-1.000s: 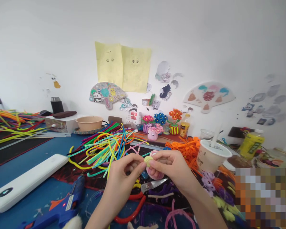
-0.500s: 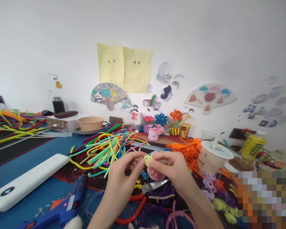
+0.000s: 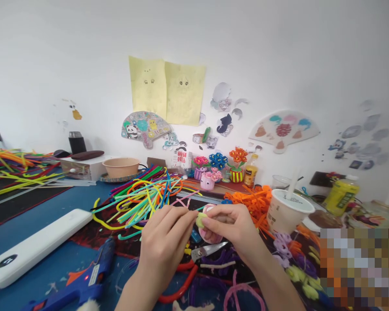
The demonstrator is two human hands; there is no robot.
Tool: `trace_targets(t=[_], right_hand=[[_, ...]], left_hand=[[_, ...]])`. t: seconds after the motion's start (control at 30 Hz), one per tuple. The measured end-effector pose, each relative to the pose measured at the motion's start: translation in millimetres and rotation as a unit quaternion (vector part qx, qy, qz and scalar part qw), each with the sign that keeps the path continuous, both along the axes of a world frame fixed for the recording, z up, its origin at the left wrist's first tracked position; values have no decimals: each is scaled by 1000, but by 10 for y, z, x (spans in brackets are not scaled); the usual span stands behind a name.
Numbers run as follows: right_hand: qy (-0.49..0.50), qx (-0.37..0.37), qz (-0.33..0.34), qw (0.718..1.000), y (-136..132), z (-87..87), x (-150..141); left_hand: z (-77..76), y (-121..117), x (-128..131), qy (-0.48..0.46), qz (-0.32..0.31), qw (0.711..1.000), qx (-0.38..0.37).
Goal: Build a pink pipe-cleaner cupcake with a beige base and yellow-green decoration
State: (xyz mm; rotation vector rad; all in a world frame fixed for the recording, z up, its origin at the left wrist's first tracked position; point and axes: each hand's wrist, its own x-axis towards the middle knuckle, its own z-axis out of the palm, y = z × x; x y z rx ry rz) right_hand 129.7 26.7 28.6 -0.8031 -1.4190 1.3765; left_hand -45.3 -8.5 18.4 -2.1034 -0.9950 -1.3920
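Observation:
A small pale-yellow pipe cleaner (image 3: 200,219), bent into a rounded shape, is pinched between thumb and fingertips of my right hand (image 3: 233,224). Meeting it from the left is my left hand (image 3: 164,242), its fingers closed at the piece's edge; the back of this hand faces me and hides the thumb. Just behind the fingertips stands a pink striped fuzzy pot (image 3: 214,236), partly covered by my right hand. Below the hands lie red-handled scissors (image 3: 209,250) with the blades pointing right.
A blue hot glue gun (image 3: 87,276) with a red light lies front left, near a long white device (image 3: 40,246). Colourful pipe cleaners (image 3: 149,194) heap behind my left hand. Orange pieces (image 3: 251,201) and a lidded drink cup (image 3: 288,211) stand right. Finished pipe-cleaner flowers (image 3: 218,160) line the back.
My left hand has rolled over, so its back now faces me and the gap between thumb and finger is hidden. The right hand keeps its pinch. The view has shifted slightly.

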Motion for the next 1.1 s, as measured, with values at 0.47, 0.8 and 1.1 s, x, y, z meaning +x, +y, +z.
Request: trace_targets(t=[0.47,0.8,1.1], right_hand=[[24,11,-26,999,-22,24,-31],[34,22,-40,998,-29,42,-73],[91,5,-21,996,-22,12,-120]], left_hand=[[-12,-19,8,9,25,999,25],[55,-36,57,-98,-25,995,-6],[49,-61,138,-287,-71,939,-177]])
